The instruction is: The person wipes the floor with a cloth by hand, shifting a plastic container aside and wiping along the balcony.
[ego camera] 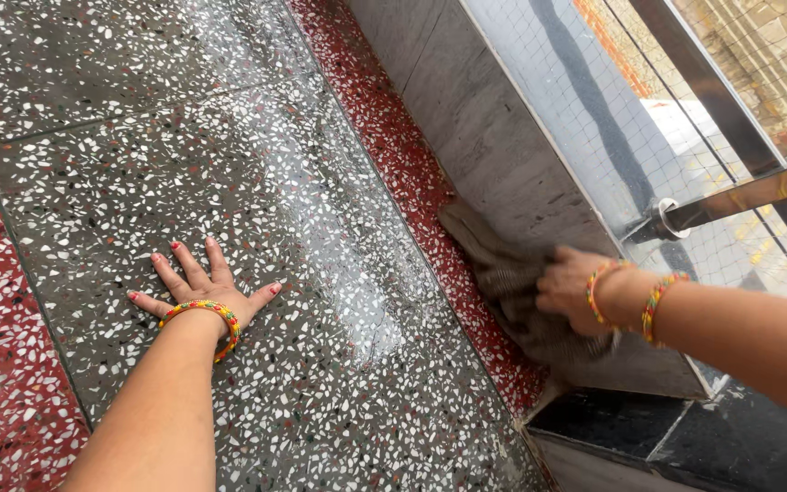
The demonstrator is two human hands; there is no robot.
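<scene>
The floor (pixel 257 182) takes most of the view; it is dark grey stone with many white chips, and it looks wet and shiny in the middle. A red band (pixel 412 191) of the same speckled stone runs along its right edge, and another red part shows at the far left. Just beside the red band stands a low grey wall (pixel 485 137), and above it there is a wire net (pixel 585 100) with a metal rail (pixel 749 191) fixed to a post.

The cloth (pixel 503 273) is grey-brown and crumpled. It lies at the foot of the low wall, partly on the red band and partly against the wall face.

The right hand (pixel 571 292) is closed on the cloth, with the fingers curled into its folds, and presses it to the wall. The left hand (pixel 198 292) is well apart from it, lying flat on the grey floor with the fingers spread wide and holding nothing. The nails are painted red. Both wrists carry bangles (pixel 207 314) in yellow, red and green.
</scene>
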